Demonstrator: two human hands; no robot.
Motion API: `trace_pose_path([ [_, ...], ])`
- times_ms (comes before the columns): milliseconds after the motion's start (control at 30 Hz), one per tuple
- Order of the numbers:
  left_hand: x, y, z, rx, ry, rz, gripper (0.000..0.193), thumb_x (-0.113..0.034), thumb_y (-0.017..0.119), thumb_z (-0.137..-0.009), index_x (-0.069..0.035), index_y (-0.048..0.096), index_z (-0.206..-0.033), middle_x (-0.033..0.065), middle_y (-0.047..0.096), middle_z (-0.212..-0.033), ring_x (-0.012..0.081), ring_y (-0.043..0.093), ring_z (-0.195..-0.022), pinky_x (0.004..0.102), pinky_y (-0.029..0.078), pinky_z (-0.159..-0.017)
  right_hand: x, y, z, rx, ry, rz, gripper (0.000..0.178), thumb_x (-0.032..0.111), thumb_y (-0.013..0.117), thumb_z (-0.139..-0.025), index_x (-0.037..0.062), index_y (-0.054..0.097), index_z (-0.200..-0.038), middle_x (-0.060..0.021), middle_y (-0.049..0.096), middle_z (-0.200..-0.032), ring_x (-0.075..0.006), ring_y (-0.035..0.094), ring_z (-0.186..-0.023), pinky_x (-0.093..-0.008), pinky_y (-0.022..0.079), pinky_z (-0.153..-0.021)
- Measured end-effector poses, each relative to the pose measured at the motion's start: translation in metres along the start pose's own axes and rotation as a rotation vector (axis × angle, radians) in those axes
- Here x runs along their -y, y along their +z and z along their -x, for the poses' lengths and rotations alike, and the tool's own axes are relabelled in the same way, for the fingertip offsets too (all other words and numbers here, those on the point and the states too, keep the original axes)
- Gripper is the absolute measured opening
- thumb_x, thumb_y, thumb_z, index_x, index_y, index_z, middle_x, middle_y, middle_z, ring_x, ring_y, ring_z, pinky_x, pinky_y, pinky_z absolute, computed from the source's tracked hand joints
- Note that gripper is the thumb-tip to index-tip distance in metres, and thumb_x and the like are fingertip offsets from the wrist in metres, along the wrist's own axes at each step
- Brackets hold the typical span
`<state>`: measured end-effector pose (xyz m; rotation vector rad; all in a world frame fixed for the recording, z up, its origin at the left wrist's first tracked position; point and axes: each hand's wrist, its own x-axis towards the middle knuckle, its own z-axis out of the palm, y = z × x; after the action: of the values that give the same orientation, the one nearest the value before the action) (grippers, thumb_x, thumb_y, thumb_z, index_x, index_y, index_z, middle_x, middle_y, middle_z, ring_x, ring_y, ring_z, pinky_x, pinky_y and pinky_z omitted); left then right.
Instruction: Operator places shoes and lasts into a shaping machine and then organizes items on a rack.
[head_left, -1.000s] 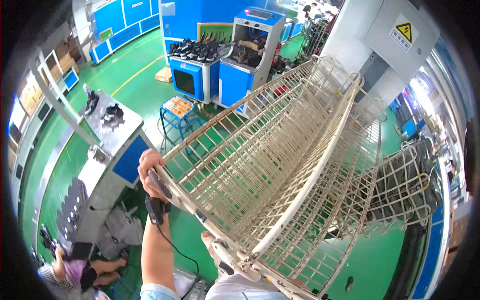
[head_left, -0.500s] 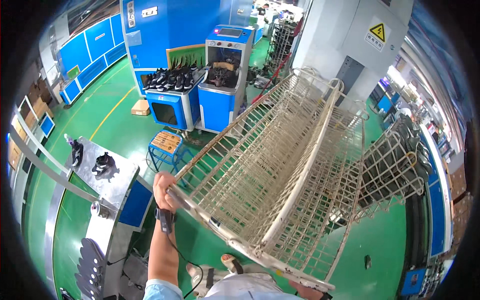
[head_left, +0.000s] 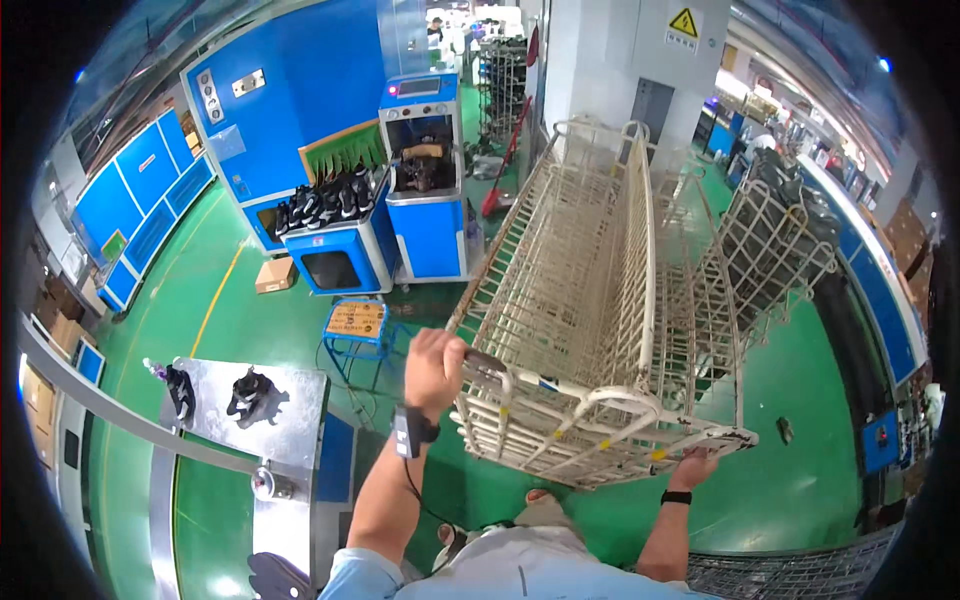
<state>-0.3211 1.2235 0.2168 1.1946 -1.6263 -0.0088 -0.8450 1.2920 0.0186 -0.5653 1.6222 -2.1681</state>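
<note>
A tall off-white wire rack cart, with many thin wire shelves and worn paint, stands right in front of me. At its near left corner, my left hand is wrapped round the dark end of the frame bar. My right hand closes on the frame at the near right corner, its fingers partly hidden by the bars. Both of my arms reach forward, with a black device strapped to the left wrist and a dark band on the right.
Left of me stands a metal worktable with black shoes. Beyond are a blue stool, a cardboard box and a blue machine. A second wire rack holding dark pieces is at the right, near a grey pillar.
The cart's near end has swung from slanting toward the lower right to sitting more squarely ahead of me. My left hand has moved right with it, and my right hand has come into fuller view.
</note>
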Motion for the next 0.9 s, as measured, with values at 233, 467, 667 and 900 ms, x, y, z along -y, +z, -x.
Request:
trace_pose_path([
  [233,0.015,-0.005,0.028,-0.048,0.095,0.065,0.020,-0.021,0.051,-0.088,-0.011,0.058,-0.072,0.0091,0.057,-0.071,0.0330,0.051,-0.067,0.0448,0.038,-0.065,-0.006,-0.040,-0.005,-0.083,0.030,0.019,0.013,0.015,0.046,-0.101,0.0049,0.053,-0.100,-0.0083,0.055,-0.087,-0.0230,0.052,-0.075,-0.0395,0.046,-0.069],
  [467,0.023,-0.014,0.025,-0.055,0.243,-0.049,0.013,-0.026,0.056,-0.081,-0.014,0.062,-0.080,0.0026,0.058,-0.072,0.0250,0.056,-0.062,0.0387,0.045,-0.057,-0.021,-0.032,-0.034,-0.232,0.189,-0.219,0.047,0.040,0.045,-0.104,0.0048,0.056,-0.133,-0.0130,0.057,-0.129,-0.0261,0.054,-0.115,-0.0447,0.042,-0.100],
  [667,0.045,-0.003,0.015,0.090,0.311,0.108,0.025,-0.035,0.057,-0.090,-0.012,0.066,-0.087,0.0044,0.064,-0.081,0.0238,0.060,-0.064,0.0376,0.050,-0.058,-0.050,-0.060,-0.045,-0.092,-0.209,1.367,0.046,0.032,0.053,-0.102,0.0086,0.053,-0.141,-0.0132,0.054,-0.142,-0.0300,0.053,-0.129,-0.0440,0.041,-0.108],
  [900,0.090,-0.029,-0.012,0.410,0.436,0.475,0.044,-0.044,0.052,-0.099,-0.004,0.067,-0.111,0.0133,0.065,-0.104,0.0339,0.063,-0.097,0.0447,0.053,-0.088,-0.087,0.183,0.153,0.504,-0.066,0.976,0.039,0.031,0.054,-0.100,0.0083,0.057,-0.132,-0.0125,0.057,-0.133,-0.0296,0.055,-0.121,-0.0447,0.043,-0.102],
])
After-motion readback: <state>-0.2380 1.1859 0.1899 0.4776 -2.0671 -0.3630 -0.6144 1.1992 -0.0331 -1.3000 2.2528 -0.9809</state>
